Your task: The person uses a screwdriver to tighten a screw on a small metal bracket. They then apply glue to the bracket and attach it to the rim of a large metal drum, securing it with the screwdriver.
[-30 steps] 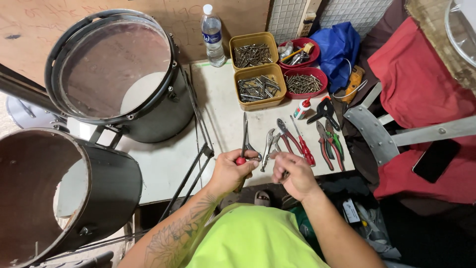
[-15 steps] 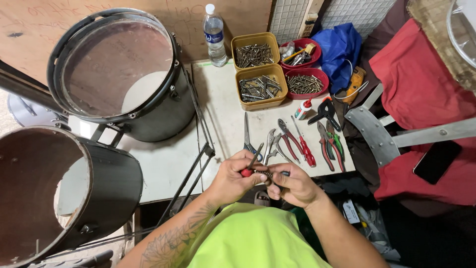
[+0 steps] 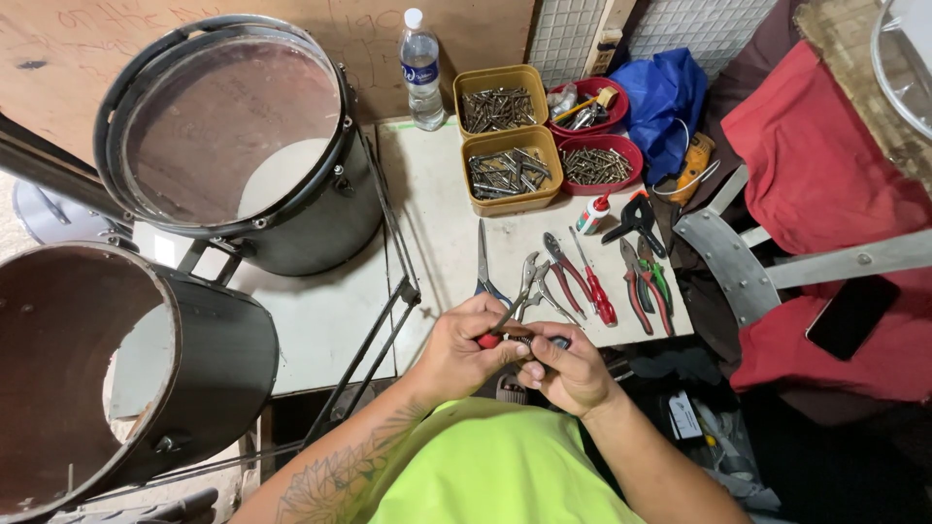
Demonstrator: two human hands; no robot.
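Observation:
My left hand [image 3: 464,347] grips the red handles of a pair of pliers [image 3: 512,311], its metal jaws pointing up and away over the table's front edge. My right hand [image 3: 568,367] is closed against it from the right, pinching a small dark part [image 3: 558,343] at the pliers' handle end. Both hands meet just in front of the white table [image 3: 437,213]. Beyond them lie scissors [image 3: 483,262], several pliers [image 3: 563,272] and a red-handled screwdriver [image 3: 594,288].
Two dark drums, one upright at the back left [image 3: 233,146] and one on its side at the left [image 3: 116,369]. Yellow trays [image 3: 510,170] and red bowls [image 3: 597,160] hold screws. A water bottle [image 3: 420,73], a blue bag [image 3: 665,97], a red cloth over a chair [image 3: 825,184].
Both hands have drawn back toward me from the row of tools and come together, the left bringing the red-handled pliers with it.

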